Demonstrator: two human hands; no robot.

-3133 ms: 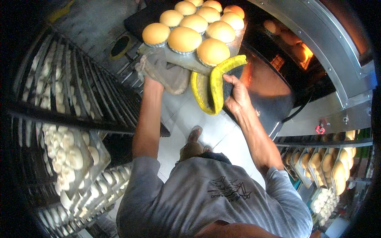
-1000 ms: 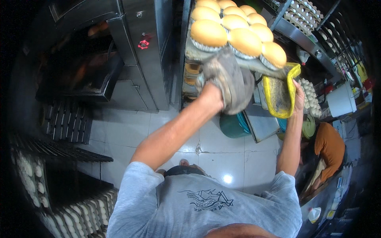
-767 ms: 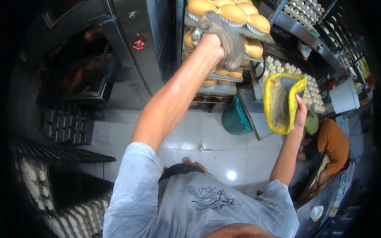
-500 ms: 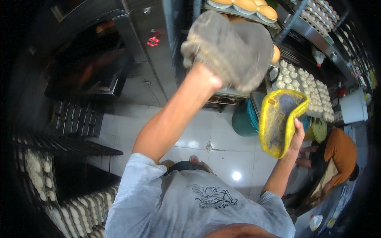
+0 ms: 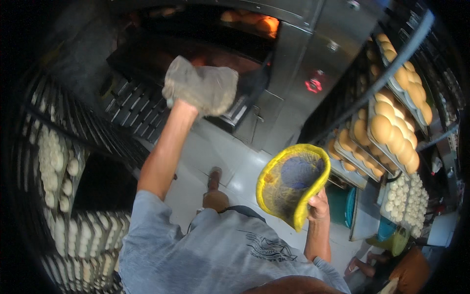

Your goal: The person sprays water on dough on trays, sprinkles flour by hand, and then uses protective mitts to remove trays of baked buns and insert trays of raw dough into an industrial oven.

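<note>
My left hand (image 5: pixel 186 109) is inside a worn grey oven mitt (image 5: pixel 201 87), which hides the fingers. It is raised in front of the open oven (image 5: pixel 196 46), over the lowered door, apart from it. Browned buns (image 5: pixel 249 18) glow inside the oven chamber. In my right hand (image 5: pixel 318 206) is a yellow-rimmed oven pad (image 5: pixel 289 181), gripped by its lower right edge. The pad is bent, with a dark, scorched-looking middle, and is held out in front of my body at the right.
At the right stands a rack with trays of browned buns (image 5: pixel 391 130). Beyond it is a tray of pale dough pieces (image 5: pixel 406 201). Racks of pale dough (image 5: pixel 85 235) stand at my left. A teal bin (image 5: pixel 341 203) and a crouching person (image 5: pixel 411 272) are at the lower right.
My view and body have turned left from the bun rack toward the oven. The mitted left hand has gone from before the rack to before the oven. My right hand still grips the pad.
</note>
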